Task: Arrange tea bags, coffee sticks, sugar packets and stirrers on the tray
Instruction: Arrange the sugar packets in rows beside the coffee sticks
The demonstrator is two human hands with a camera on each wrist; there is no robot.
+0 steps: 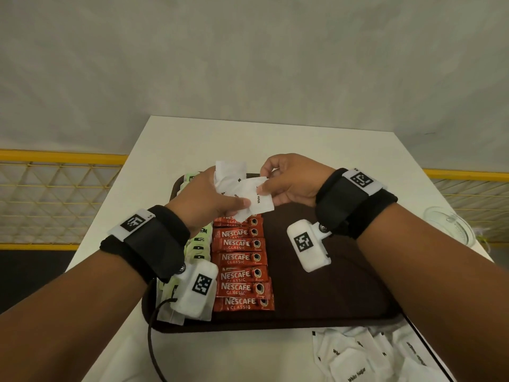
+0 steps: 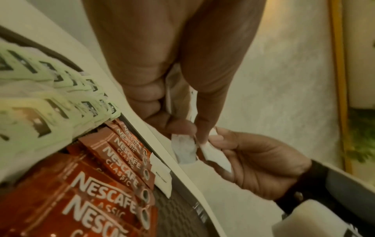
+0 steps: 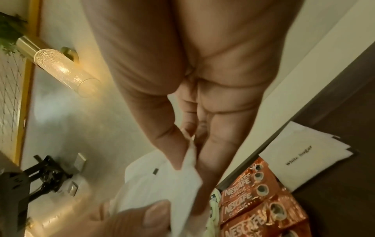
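Two hands: both meet above the far edge of the tray, each with fingers closed on white paper.
Left hand (image 1: 205, 195): thumb and fingers curled round a fanned bunch of sugar packets (image 1: 231, 179); how many are in the bunch cannot be told, at least three edges show.
Right hand (image 1: 289, 180): thumb and forefinger pinch one corner of a single packet (image 1: 257, 198), which also touches the left thumb.
Step, as I judge it: peeling one packet off the bunch to lay it on the tray.
Tray (image 1: 344, 293): dark brown, on the white table (image 1: 275, 139); its right half is bare mat.
Packets already laid: two overlapping "White Sugar" packets (image 3: 304, 154) just beside the far end of the coffee row, seen from the right wrist.
Coffee sticks (image 1: 242, 260): seven red sticks countable in a column, the top ones half hidden under the hands.
Tea bags (image 1: 197, 245): pale green, overlapped along the left edge; too hidden by the left wrist to count.
Loose sugar pile (image 1: 363, 357): off the tray on the near table, heaped, uncountable.
Stirrers: none visible.
Glass dish (image 1: 449, 224): at the table's right edge.
Risk: the pull may drag a second packet out, or the loosened fan may spill onto the coffee row, since thin slippery sachets cling together.
Risk: the dangling wrist camera could brush the tea bags askew.
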